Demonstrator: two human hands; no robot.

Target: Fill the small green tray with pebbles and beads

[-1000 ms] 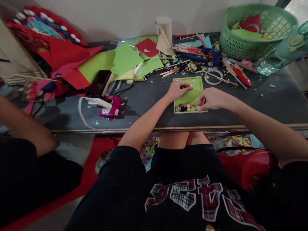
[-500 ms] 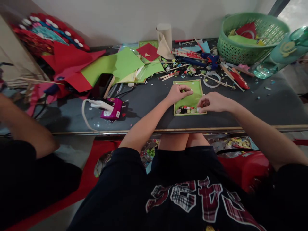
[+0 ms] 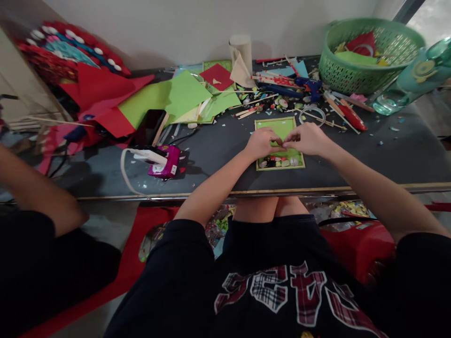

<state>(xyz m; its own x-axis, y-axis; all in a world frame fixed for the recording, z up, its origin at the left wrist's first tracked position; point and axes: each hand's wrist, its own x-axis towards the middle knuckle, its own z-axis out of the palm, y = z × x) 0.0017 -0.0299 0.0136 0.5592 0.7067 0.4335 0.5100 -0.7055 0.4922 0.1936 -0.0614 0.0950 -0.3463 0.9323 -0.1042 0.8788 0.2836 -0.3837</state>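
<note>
A small lime-green panel [image 3: 262, 124] with a raised pale border lies flat on the dark table near its front edge. Along the inside of its near border sits a row of pebble-like pieces [image 3: 278, 162], black, red, pale green and whitish. Over the middle of the panel my left hand [image 3: 264, 143] and my right hand [image 3: 309, 139] come together, fingertips almost touching. Both have thumb and fingers pinched; whatever is between them is too small to make out. My right hand covers part of the panel's right border.
Behind the panel are scattered chips and sticks, a clear ring [image 3: 313, 115], a blue glue gun [image 3: 309, 87] and a red cutter [image 3: 352, 116]. A green basket [image 3: 369, 77] and a bottle [image 3: 398, 87] stand right. Leftward are a purple power block [image 3: 165, 162], a phone [image 3: 150, 126] and another person's arm [image 3: 38, 188].
My right hand has risen from the near right corner of the panel to its middle, meeting my left hand. A whitish piece now shows at the row's right end. My left hand has lowered slightly.
</note>
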